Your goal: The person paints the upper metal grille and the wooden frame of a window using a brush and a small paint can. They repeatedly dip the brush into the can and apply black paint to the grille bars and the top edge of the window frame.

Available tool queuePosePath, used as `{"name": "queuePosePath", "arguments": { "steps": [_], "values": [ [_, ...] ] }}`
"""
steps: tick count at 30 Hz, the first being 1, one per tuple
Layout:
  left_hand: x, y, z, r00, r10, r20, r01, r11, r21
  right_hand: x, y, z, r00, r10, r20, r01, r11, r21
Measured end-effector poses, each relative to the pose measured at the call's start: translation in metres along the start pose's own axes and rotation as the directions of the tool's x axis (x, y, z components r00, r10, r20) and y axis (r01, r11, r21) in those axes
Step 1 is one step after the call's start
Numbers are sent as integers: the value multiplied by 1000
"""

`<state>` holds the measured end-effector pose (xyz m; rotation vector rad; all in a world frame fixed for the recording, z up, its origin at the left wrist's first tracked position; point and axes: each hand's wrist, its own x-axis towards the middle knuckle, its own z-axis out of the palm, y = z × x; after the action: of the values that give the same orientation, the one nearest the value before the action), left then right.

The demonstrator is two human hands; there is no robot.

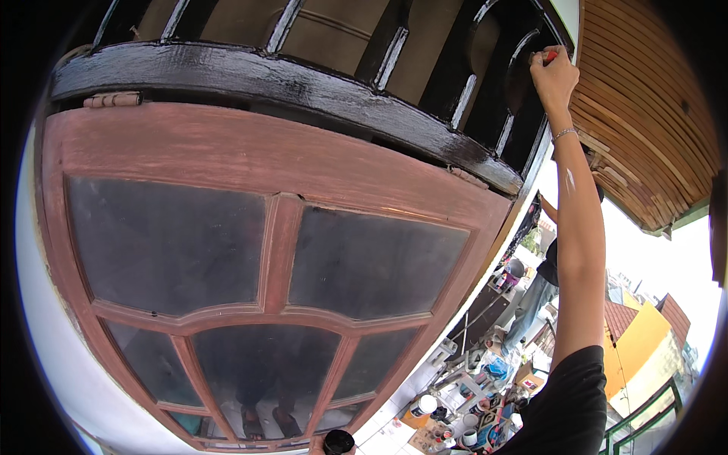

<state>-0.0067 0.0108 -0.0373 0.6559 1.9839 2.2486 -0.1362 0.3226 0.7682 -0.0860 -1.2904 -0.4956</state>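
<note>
Tool with a red part (550, 55), high at the upper right, pinched at the fingertips of the right hand (554, 76); grip narrow, closed on it. Only a short red section shows, its visible length running roughly crosswise to the raised forearm. Working tip hidden or too small to make out; cannot tell which way it points.

Hand is next to the right-hand end of a glossy black openwork panel (390, 57), whose slats run up from a thick black rail (303, 83). Forearm raised nearly vertical, silver bracelet (565, 133) at the wrist, black sleeve (561, 409) below.

Left hand (316, 446), mostly cut off by the lower edge: grip around a round black container (338, 442), dark top facing the camera.

Below the rail: reddish-brown door (283, 250) with dark glass panes (171, 243) and a hinge (114, 99) at upper left.

Farther out, right: cluttered containers (428, 404) on white tiles (383, 436), another person in jeans (531, 303), slatted wooden ceiling (644, 91), yellow building (641, 341), green railing (652, 413).
</note>
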Motion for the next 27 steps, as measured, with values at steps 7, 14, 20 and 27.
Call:
{"name": "queuePosePath", "arguments": {
  "steps": [7,14,20,27],
  "values": [
    [-1,7,-2,1000,9,-12,-9,1000,21,-6,-9,4,999,6,-39,-4,998,57],
    [-1,16,-6,1000,5,-20,-5,999,34,-2,-8,-3,999,31,-38,-26,992,124],
    [1,24,-9,999,22,-34,-20,999,51,-5,-12,-5,995,-29,92,26,999,28],
    [-5,23,-9,1000,-9,-15,10,999,38,-2,-2,1,998,-36,50,35,999,20]
  ]
}}
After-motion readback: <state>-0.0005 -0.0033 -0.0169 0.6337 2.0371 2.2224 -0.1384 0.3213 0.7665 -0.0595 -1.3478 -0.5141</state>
